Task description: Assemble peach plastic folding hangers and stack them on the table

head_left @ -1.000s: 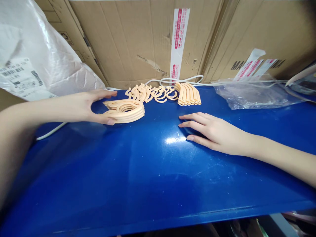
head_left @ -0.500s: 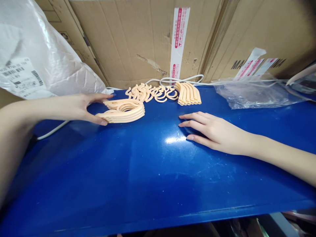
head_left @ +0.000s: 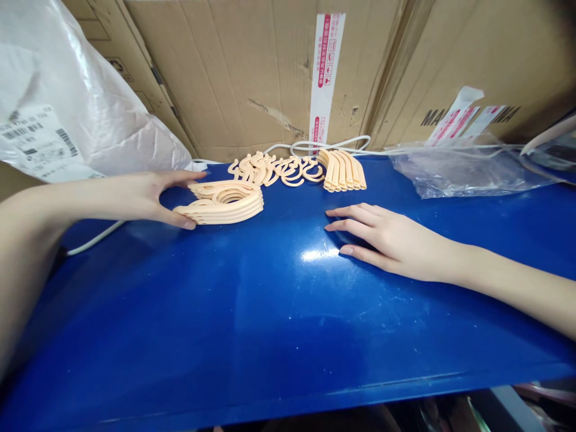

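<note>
A stack of peach plastic curved hanger pieces [head_left: 227, 204] lies on the blue table [head_left: 270, 312]. My left hand [head_left: 155, 197] cups the stack's left end, thumb at the near edge and fingers at the far edge. My right hand [head_left: 387, 240] lies flat on the table with fingers stretched out, holding nothing. Behind the stack lie several peach hook pieces [head_left: 279, 169] and a row of peach curved tube pieces [head_left: 344, 171].
Cardboard boxes [head_left: 252, 72] wall the back. A white plastic bag with a label [head_left: 67, 108] sits at the far left, a clear plastic bag [head_left: 463, 171] at the far right. A white cable [head_left: 96, 238] runs along the back and left.
My left hand drew back slightly to the left, and the stack of hanger pieces shifted a little with it. My right hand has stayed put.
</note>
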Action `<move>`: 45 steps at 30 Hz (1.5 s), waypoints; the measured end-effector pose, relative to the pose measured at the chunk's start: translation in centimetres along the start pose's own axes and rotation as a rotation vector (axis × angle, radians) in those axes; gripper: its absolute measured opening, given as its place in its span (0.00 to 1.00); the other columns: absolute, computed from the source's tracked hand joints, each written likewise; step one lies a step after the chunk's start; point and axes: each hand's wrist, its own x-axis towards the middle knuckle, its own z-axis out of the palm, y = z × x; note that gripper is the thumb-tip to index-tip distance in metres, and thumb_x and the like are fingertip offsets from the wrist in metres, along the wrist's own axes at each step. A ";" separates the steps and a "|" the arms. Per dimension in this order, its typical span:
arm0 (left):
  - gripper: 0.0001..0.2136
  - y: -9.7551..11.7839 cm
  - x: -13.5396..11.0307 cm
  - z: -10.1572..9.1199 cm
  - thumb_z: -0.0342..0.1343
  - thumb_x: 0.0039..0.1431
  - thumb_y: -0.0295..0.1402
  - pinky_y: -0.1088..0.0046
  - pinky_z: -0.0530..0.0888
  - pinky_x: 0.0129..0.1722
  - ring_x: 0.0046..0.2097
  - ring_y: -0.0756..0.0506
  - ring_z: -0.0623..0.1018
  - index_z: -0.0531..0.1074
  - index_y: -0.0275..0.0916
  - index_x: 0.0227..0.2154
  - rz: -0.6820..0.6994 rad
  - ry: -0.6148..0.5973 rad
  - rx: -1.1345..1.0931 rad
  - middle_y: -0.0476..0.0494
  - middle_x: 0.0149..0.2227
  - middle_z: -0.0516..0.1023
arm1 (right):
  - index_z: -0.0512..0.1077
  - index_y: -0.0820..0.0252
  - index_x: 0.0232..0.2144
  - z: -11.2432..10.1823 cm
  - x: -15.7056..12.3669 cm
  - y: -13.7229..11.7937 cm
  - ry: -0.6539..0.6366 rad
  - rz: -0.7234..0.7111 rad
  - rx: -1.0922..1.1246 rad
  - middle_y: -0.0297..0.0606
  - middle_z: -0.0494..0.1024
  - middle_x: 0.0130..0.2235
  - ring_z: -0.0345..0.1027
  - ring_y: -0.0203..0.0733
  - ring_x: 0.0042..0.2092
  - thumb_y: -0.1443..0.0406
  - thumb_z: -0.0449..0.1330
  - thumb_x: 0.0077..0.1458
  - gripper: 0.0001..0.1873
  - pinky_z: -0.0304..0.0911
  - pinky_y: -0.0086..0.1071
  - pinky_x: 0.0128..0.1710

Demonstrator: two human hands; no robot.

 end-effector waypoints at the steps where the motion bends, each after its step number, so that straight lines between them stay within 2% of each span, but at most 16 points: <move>1: 0.58 0.0 0.0 -0.1 0.55 0.27 0.69 0.56 0.66 0.56 0.54 0.39 0.73 0.58 0.38 0.62 0.003 -0.079 0.002 0.43 0.57 0.72 | 0.66 0.58 0.54 0.0 0.0 0.0 0.000 0.000 0.001 0.44 0.65 0.60 0.63 0.47 0.57 0.55 0.47 0.66 0.22 0.60 0.45 0.57; 3: 0.58 -0.3 0.0 -0.2 0.54 0.32 0.69 0.55 0.61 0.60 0.59 0.38 0.69 0.50 0.40 0.65 0.027 -0.166 -0.003 0.43 0.62 0.65 | 0.66 0.58 0.54 0.0 0.0 0.0 0.002 -0.001 0.004 0.44 0.65 0.60 0.63 0.47 0.57 0.55 0.47 0.66 0.22 0.60 0.45 0.57; 6: 0.58 -1.0 0.1 -0.3 0.56 0.34 0.67 0.52 0.60 0.60 0.59 0.38 0.68 0.46 0.41 0.66 0.088 -0.140 -0.039 0.42 0.62 0.65 | 0.67 0.58 0.54 0.0 0.1 0.0 0.006 -0.005 0.007 0.44 0.65 0.60 0.63 0.48 0.57 0.55 0.47 0.66 0.21 0.60 0.46 0.57; 10: 0.56 -1.3 0.1 -0.4 0.57 0.37 0.66 0.46 0.64 0.56 0.55 0.37 0.72 0.50 0.38 0.65 0.172 -0.084 -0.056 0.40 0.58 0.70 | 0.66 0.58 0.54 -0.1 0.1 0.0 -0.002 -0.009 0.013 0.45 0.65 0.60 0.63 0.49 0.56 0.56 0.47 0.65 0.21 0.60 0.47 0.56; 14: 0.53 -0.9 0.0 -0.6 0.57 0.37 0.66 0.48 0.70 0.52 0.52 0.36 0.75 0.55 0.36 0.63 0.209 -0.038 -0.036 0.39 0.55 0.73 | 0.66 0.58 0.54 -0.1 0.1 -0.1 -0.001 -0.006 0.013 0.45 0.65 0.60 0.63 0.49 0.56 0.56 0.48 0.65 0.21 0.60 0.48 0.56; 19: 0.52 -0.5 -0.1 -0.8 0.55 0.39 0.67 0.49 0.71 0.51 0.53 0.37 0.75 0.54 0.39 0.64 0.207 -0.044 -0.050 0.42 0.54 0.74 | 0.67 0.59 0.54 -0.2 0.1 -0.1 0.000 -0.002 0.012 0.45 0.65 0.60 0.63 0.48 0.57 0.56 0.47 0.65 0.21 0.60 0.46 0.57; 23: 0.53 -0.5 -0.2 -0.8 0.57 0.36 0.67 0.46 0.67 0.55 0.56 0.35 0.72 0.53 0.43 0.64 0.155 -0.074 -0.068 0.44 0.57 0.71 | 0.67 0.59 0.54 -0.2 0.1 -0.1 0.001 0.001 0.012 0.45 0.65 0.60 0.63 0.48 0.57 0.55 0.48 0.65 0.21 0.60 0.46 0.57; 26: 0.56 0.0 -0.3 -0.8 0.56 0.35 0.68 0.44 0.62 0.58 0.59 0.34 0.68 0.46 0.47 0.66 0.109 -0.059 -0.096 0.45 0.61 0.67 | 0.67 0.59 0.54 -0.2 0.1 -0.1 0.004 -0.003 0.008 0.45 0.65 0.60 0.64 0.48 0.56 0.56 0.47 0.65 0.21 0.60 0.46 0.56; 28: 0.57 1.2 -0.4 -0.8 0.54 0.37 0.69 0.44 0.59 0.60 0.61 0.32 0.65 0.43 0.45 0.67 0.126 0.034 -0.072 0.42 0.64 0.61 | 0.67 0.58 0.54 -0.1 0.1 0.0 0.008 -0.007 0.006 0.45 0.65 0.60 0.63 0.48 0.57 0.56 0.48 0.65 0.21 0.60 0.46 0.56; 30: 0.54 3.4 -0.8 -0.6 0.50 0.43 0.69 0.49 0.54 0.63 0.65 0.32 0.58 0.44 0.40 0.67 0.214 0.183 -0.068 0.38 0.67 0.53 | 0.67 0.58 0.54 -0.1 0.1 0.0 0.012 -0.011 0.008 0.45 0.65 0.60 0.63 0.49 0.57 0.56 0.48 0.65 0.21 0.61 0.47 0.56; 34: 0.38 9.1 -2.4 0.8 0.44 0.62 0.56 0.60 0.49 0.67 0.68 0.39 0.51 0.50 0.31 0.64 0.463 0.371 -0.087 0.34 0.66 0.54 | 0.67 0.59 0.54 -0.2 0.1 0.0 0.014 -0.010 0.007 0.46 0.66 0.60 0.64 0.49 0.57 0.56 0.48 0.65 0.21 0.60 0.47 0.57; 37: 0.29 12.4 -3.9 2.6 0.44 0.66 0.48 0.60 0.52 0.67 0.69 0.42 0.51 0.48 0.42 0.65 0.552 0.240 -0.092 0.44 0.67 0.53 | 0.67 0.58 0.54 -0.2 0.1 0.0 0.013 -0.010 0.011 0.46 0.66 0.59 0.64 0.50 0.57 0.56 0.48 0.65 0.21 0.60 0.48 0.57; 39: 0.29 13.5 -4.6 3.9 0.43 0.67 0.47 0.60 0.53 0.67 0.69 0.42 0.52 0.47 0.42 0.66 0.607 0.153 -0.074 0.45 0.68 0.52 | 0.67 0.58 0.54 -0.2 0.1 0.0 0.017 -0.012 0.020 0.46 0.66 0.59 0.64 0.50 0.56 0.56 0.49 0.65 0.21 0.61 0.48 0.56; 42: 0.30 13.8 -4.9 5.2 0.42 0.67 0.49 0.60 0.55 0.67 0.69 0.42 0.52 0.47 0.41 0.66 0.624 0.047 -0.084 0.43 0.68 0.51 | 0.68 0.59 0.54 -0.2 0.2 0.0 0.023 -0.012 0.026 0.47 0.66 0.59 0.64 0.50 0.56 0.56 0.49 0.64 0.20 0.61 0.48 0.56; 45: 0.32 13.6 -4.6 5.6 0.41 0.66 0.51 0.60 0.57 0.66 0.68 0.41 0.55 0.48 0.39 0.66 0.588 -0.049 -0.114 0.42 0.68 0.51 | 0.68 0.59 0.54 -0.2 0.2 0.1 0.018 -0.009 0.023 0.47 0.66 0.59 0.64 0.50 0.56 0.56 0.49 0.64 0.21 0.61 0.47 0.56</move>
